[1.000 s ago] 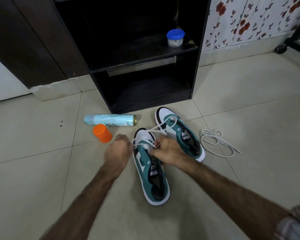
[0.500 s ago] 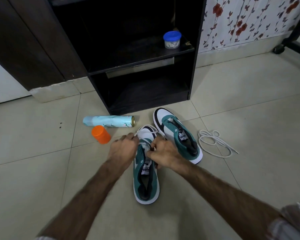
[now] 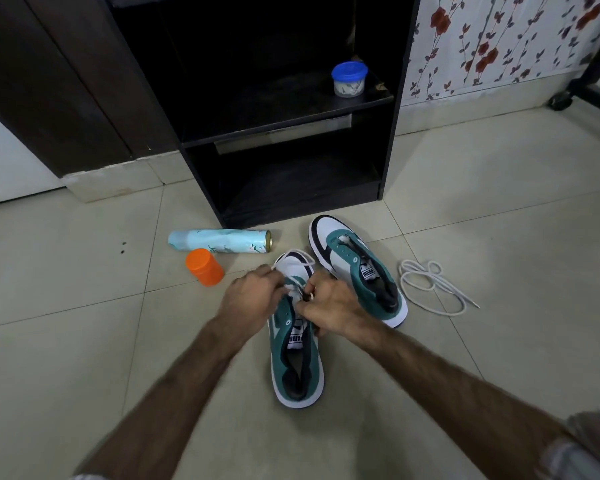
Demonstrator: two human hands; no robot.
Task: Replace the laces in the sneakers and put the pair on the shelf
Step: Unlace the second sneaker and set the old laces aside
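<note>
Head view: two bare forearms are seen reaching in from the bottom corners of the frame, meeting just below the middle over a green and white sneaker (image 3: 297,362) that lies on the tiled floor (image 3: 66,358) with its toe pointed up the frame. The left hand (image 3: 250,296) is closed in a fist at the left side of the shoe's forefoot, its fingers pinched together on a white lace (image 3: 293,282) that loops over the toe. The right hand (image 3: 329,310) is set against the right side of the same shoe, fingers curled in and clamped on the lace at the lowest eyelets. The two hands are nearly touching over the tongue.

The second sneaker (image 3: 357,271) is placed just right of and above the first, angled with its toe toward the upper left and no lace showing in its eyelets. A loose white lace (image 3: 430,285) is coiled on the floor to the right of it, well apart from the hands.

Left of centre, a pale blue spray can (image 3: 219,241) is laid on its side, and an orange cap (image 3: 204,266) is found just below it. A black open shelf unit (image 3: 291,133) fills the upper centre of the frame; a small tub with a blue lid (image 3: 349,79) is stood on its middle board, while the bottom compartment holds nothing that can be made out. Floral wallpaper (image 3: 499,39) is seen at the upper right.
</note>
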